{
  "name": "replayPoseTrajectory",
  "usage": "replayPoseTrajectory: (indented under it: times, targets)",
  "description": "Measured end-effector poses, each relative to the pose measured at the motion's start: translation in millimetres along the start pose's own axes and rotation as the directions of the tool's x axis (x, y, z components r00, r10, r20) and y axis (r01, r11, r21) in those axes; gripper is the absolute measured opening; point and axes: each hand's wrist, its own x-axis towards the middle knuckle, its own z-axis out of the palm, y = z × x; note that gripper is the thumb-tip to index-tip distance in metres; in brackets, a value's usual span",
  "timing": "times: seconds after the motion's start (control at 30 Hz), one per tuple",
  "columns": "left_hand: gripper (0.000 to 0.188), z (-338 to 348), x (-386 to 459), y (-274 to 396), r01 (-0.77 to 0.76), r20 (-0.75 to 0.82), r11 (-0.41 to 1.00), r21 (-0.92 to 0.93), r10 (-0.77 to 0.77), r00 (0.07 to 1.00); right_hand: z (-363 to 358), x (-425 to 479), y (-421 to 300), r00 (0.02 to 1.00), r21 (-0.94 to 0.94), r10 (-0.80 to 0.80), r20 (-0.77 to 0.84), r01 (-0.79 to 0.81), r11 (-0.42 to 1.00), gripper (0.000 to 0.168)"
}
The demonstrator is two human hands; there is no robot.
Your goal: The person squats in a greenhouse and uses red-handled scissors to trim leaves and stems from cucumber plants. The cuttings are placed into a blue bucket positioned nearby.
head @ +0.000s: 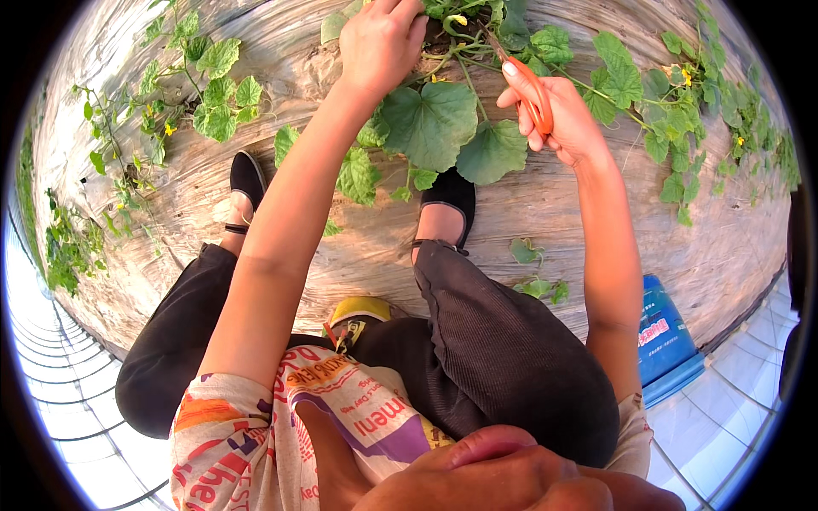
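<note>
My right hand [562, 115] holds a pair of scissors [542, 105] by its orange handles. The dark, narrow blades point up and left into the stems of a leafy vine plant [434, 121] that looks like a cucurbit. My left hand [382, 48] is at the upper edge of the view, left of the plant's base. Its fingers are bent and partly cut off by the frame, so what they hold cannot be seen. A curved pale stem with a yellow flower [457, 20] lies between both hands. Broad dark green leaves spread below them, over one black shoe [450, 191].
Wrinkled plastic film [307, 255] covers the ground. More flowering vines grow at the left [217, 96] and right [677, 108]. A blue bucket [668, 338] bearing writing stands at lower right. Near my bent legs lies a yellow-and-dark item [361, 310], partly hidden.
</note>
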Motion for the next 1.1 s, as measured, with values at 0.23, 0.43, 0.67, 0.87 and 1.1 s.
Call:
replayPoseTrajectory:
  times: [0.23,0.43,0.67,0.87,1.1]
  targets:
    - [0.011,3.2,-7.9,-3.0,-0.062,-0.127,0.998,-0.007,0.06,0.99,-2.0,12.1,-6.7,1.0,-0.032,-0.003,0.018,0.003,0.999,0.061]
    - [0.01,0.3,-11.3,-3.4,-0.09,-0.129,0.996,-0.026,0.086,0.988,-4.1,8.6,-16.8,0.997,-0.076,0.009,0.07,-0.004,0.997,0.06]
    - [0.01,10.2,-19.8,-11.4,-0.105,-0.166,0.993,-0.061,0.093,0.982,-4.7,11.7,-22.0,0.999,0.002,-0.04,0.013,0.04,0.999,0.058]
    - [0.011,9.4,-23.0,-13.2,-0.117,-0.181,0.991,-0.066,0.104,0.978,-4.9,10.9,-22.5,1.0,-0.006,-0.018,0.012,0.018,1.0,0.058]
    - [0.011,12.0,-25.6,-9.6,-0.121,-0.189,0.99,-0.076,0.104,0.976,-5.2,5.7,-19.6,0.999,-0.006,-0.032,0.006,0.033,0.999,0.059]
